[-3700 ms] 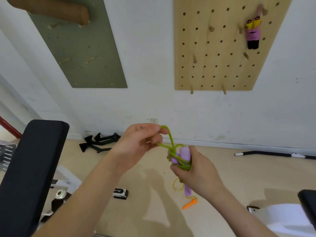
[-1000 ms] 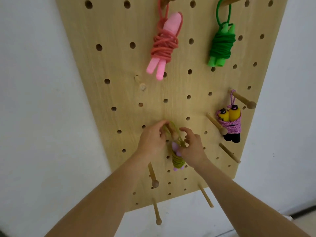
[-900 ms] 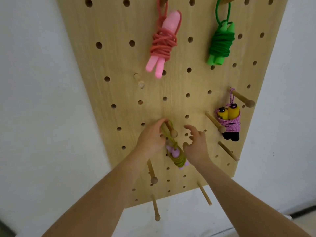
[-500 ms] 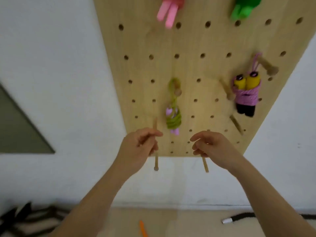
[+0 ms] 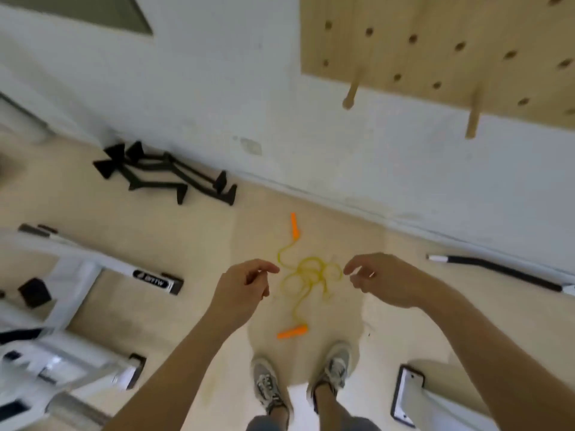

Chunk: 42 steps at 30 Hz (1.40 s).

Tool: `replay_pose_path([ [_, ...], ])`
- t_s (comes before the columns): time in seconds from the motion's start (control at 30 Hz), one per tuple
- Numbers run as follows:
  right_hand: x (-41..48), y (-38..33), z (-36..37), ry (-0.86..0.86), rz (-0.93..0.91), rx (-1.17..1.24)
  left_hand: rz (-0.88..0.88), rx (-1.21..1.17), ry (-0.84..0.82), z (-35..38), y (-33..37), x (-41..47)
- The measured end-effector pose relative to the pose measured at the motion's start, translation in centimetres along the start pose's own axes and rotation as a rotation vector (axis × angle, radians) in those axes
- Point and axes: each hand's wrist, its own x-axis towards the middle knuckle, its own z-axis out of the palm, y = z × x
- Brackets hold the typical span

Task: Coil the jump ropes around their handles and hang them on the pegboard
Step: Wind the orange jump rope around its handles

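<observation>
Bottom centre of frame: two grey shoes (image 5: 270, 388) on the beige floor (image 5: 186, 244), toes toward the wall. Both forearms reach up from the bottom edge.

Left hand (image 5: 245, 284), at frame centre: fingers (image 5: 264, 268) loosely curled, thumb and forefinger close together, holding nothing. Right hand (image 5: 384, 279), level with it and just right of centre: fingers also loosely curled, holding nothing. The two hands are apart.

Seen through the gap between them, on the floor: yellow jump rope (image 5: 308, 276), uncoiled, in a loose tangle of loops. Neither hand holds it. Its near handle (image 5: 292, 332), orange, lies just ahead of the shoes. Its far handle (image 5: 294, 225), also orange, lies closer to the wall.

Left side: white equipment frame (image 5: 77, 272) with a black label, blurred. Right side: black bar (image 5: 497, 270) with a white tip, lying near the foot of the wall. Upper left, at the wall base: black metal stands (image 5: 165, 175).

Upper right: lower corner of the wooden pegboard (image 5: 435, 42), with two pegs (image 5: 351, 91) jutting out at its bottom edge. Top left edge: corner of a green panel (image 5: 93, 10).
</observation>
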Motion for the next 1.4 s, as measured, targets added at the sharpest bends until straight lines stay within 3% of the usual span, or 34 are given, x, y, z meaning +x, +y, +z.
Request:
replay_pose_path([
  [0.23,13.0,11.2,21.1,-0.112,0.175,0.207,-0.164,0.239,-0.109,10.1,-23.5,2.6],
  [0.37,23.1,19.5,33.4,-0.043,0.313,0.358,-0.188,0.374,-0.267,20.4,-39.7,8.3],
  [0.47,29.2,25.0,40.9,0.020,0.379,0.474,-0.104,0.581,-0.334,27.2,-49.6,13.5],
  [0.63,34.7,30.7,47.3,0.110,0.506,0.793,0.036,0.923,-0.308,36.5,-58.4,20.8],
  [0.73,35.4,31.4,47.8,0.125,0.559,0.919,0.067,0.951,-0.305,38.8,-60.1,21.5],
  [0.83,34.0,29.6,46.3,0.140,0.552,0.967,-0.056,0.506,-0.485,36.0,-57.1,19.8],
  [0.9,31.8,27.1,44.3,0.158,0.502,0.961,-0.186,0.202,-0.585,31.5,-51.8,17.7],
  [0.97,28.6,23.5,41.0,0.157,0.372,0.897,-0.207,-0.005,-0.599,25.7,-44.8,14.8],
  [1.13,18.6,9.9,29.7,0.000,-0.013,0.621,-0.023,-0.281,-0.814,10.8,-25.7,5.4],
  [1.2,14.3,3.3,25.4,-0.023,-0.096,0.642,0.068,-0.366,-0.872,6.5,-18.4,1.8],
  [1.3,8.0,-3.4,21.9,0.146,0.037,0.659,0.271,-0.466,-0.795,1.1,-9.2,-2.6],
  [1.4,3.0,-5.5,22.0,0.281,0.100,0.504,0.337,-0.567,-0.635,-5.1,-2.3,-5.5],
])
